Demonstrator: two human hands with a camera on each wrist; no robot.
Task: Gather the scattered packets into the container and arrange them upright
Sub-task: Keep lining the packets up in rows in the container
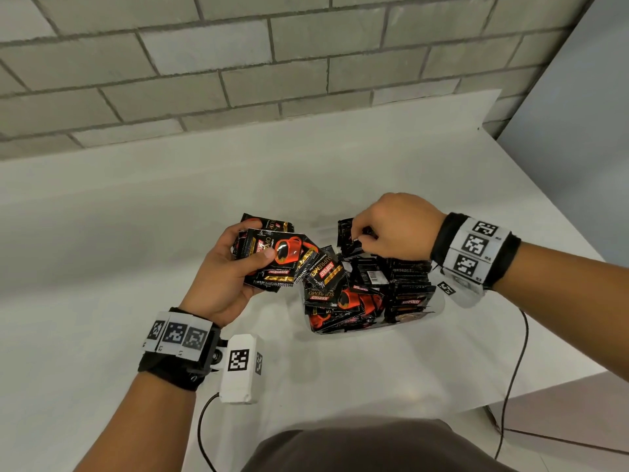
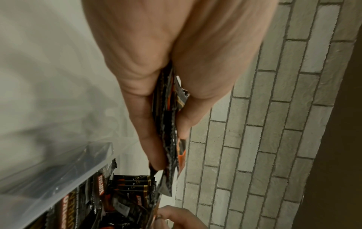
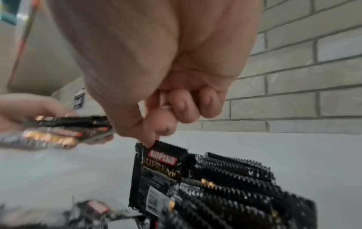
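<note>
We seem to be in a plain staged work corner, more a lab or recording setup than a home. A bare white table [image 1: 136,233] fills the frame's middle, a grey brick wall [image 1: 238,63] spans the top, and marker-printed wristbands [image 1: 177,335] with trailing cables [image 1: 510,386] sit at the bottom.

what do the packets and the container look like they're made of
Packets: thin glossy printed film, probably plastic or foil laminate; they glint, flex, and have serrated crimped edges. Container: clear rigid plastic, it seems; the packets show through its wall, which has a smooth, slightly frosted rim.
</note>
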